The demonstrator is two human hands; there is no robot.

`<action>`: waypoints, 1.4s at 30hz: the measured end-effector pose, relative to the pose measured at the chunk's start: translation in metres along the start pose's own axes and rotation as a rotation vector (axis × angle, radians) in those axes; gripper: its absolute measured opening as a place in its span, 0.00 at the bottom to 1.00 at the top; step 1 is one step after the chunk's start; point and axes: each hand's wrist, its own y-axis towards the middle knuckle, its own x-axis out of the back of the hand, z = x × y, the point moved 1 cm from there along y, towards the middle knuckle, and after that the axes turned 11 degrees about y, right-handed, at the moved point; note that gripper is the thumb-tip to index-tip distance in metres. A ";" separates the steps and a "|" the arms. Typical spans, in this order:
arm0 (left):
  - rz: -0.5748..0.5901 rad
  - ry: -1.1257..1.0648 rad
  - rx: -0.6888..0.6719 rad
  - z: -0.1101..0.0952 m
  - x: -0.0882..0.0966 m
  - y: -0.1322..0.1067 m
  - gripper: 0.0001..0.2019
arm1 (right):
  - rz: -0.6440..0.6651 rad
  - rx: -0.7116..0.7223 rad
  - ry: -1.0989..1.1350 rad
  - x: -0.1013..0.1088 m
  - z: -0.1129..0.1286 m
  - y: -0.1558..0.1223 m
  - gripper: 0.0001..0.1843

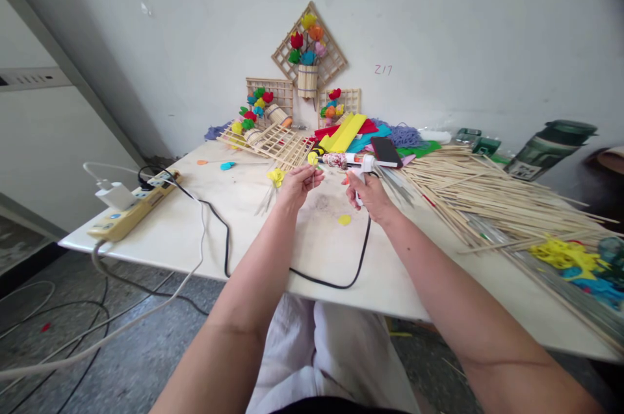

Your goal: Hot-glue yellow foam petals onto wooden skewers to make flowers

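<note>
The left hand's point(299, 184) grip on the yellow piece point(312, 158) is too small to make out, and whether the glue gun point(355, 162) touches that piece cannot be told. The right hand point(371, 198) covers much of the gun's handle and hides the trigger. The left forearm point(253, 297) hides a stretch of black cable point(336, 286); both forearms run out past the near edge. At far right, the bottle's label point(526, 171) is too small to read, and a brown object point(612, 159) is cut off. The left edge cuts the white cabinet point(36, 115).
</note>
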 end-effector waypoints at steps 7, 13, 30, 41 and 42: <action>0.006 -0.003 -0.003 0.000 0.000 0.000 0.02 | 0.001 -0.011 -0.044 0.001 -0.001 0.001 0.28; 0.000 0.025 0.000 0.000 0.000 -0.001 0.03 | -0.018 -0.006 -0.057 0.001 -0.001 0.002 0.28; 0.017 0.029 0.001 0.000 -0.001 -0.001 0.03 | -0.061 -0.003 -0.044 0.003 -0.002 0.004 0.26; 0.033 0.009 0.011 -0.001 -0.002 -0.003 0.03 | -0.036 0.011 -0.065 0.002 -0.001 0.003 0.26; 0.033 0.007 0.009 -0.001 -0.002 -0.003 0.03 | -0.030 0.011 -0.067 0.002 0.000 0.003 0.26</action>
